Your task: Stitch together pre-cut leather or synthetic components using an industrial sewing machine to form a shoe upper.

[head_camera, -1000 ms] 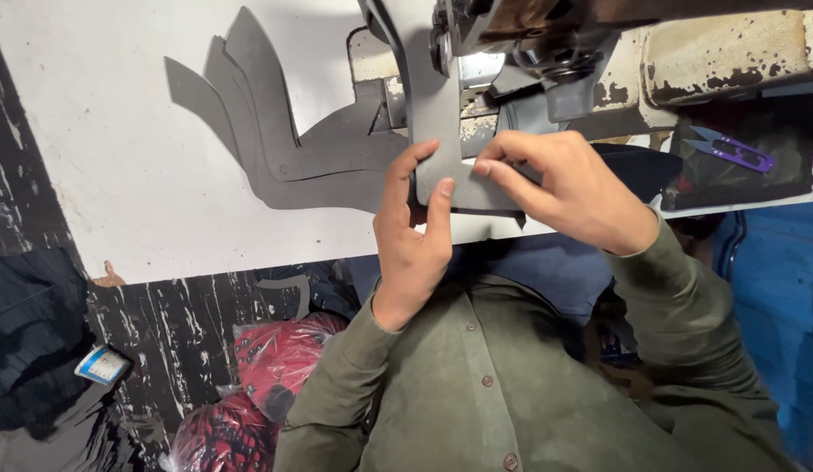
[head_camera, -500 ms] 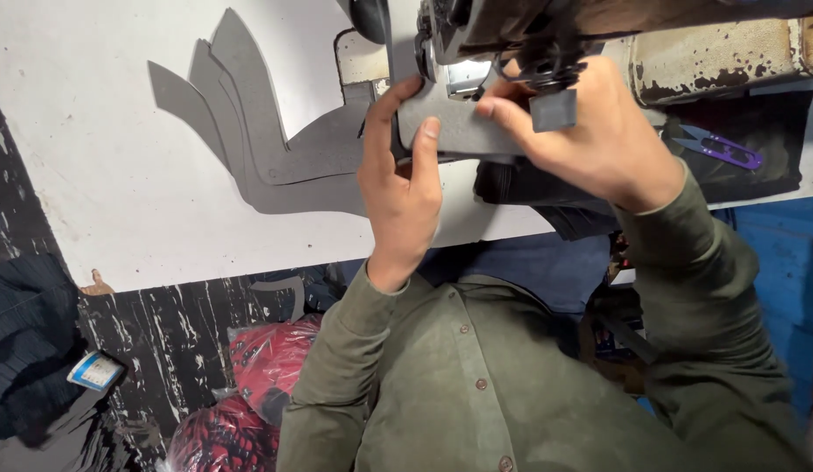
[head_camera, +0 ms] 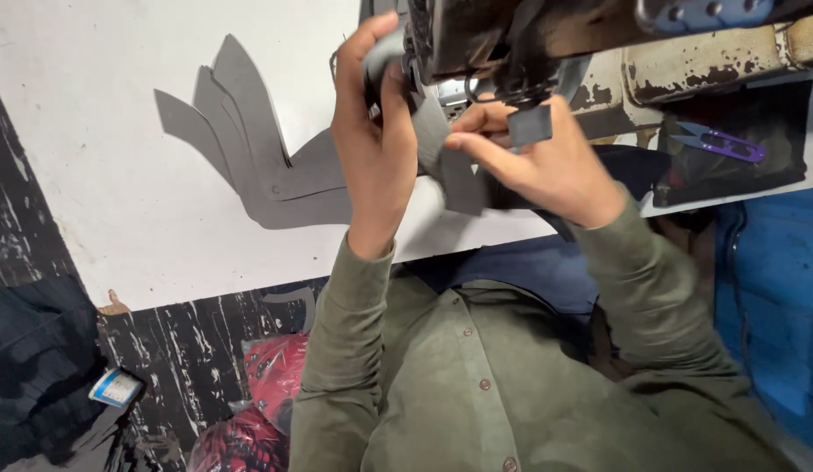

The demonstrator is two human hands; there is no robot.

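My left hand [head_camera: 371, 140] reaches up under the head of an old sewing machine [head_camera: 546, 35], its fingers curled around a grey cut piece [head_camera: 441, 149] of stiff material. My right hand [head_camera: 546, 166] pinches the same grey piece from the right, just below the machine's needle area. The piece bends between the two hands and its lower end hangs toward me over the table edge. The needle itself is hidden behind the machine and my fingers.
A fanned stack of grey cut pieces [head_camera: 249, 149] lies on the white table [head_camera: 92, 175] to the left. Purple thread snips [head_camera: 721, 144] rest in a dark tray at right. Red patterned bags [head_camera: 266, 393] and dark cloth [head_camera: 31, 367] sit below the table.
Both hands have moved up and away from me with the grey piece, lifting it off the table to under the machine head. The left hand now wraps around its upper end.
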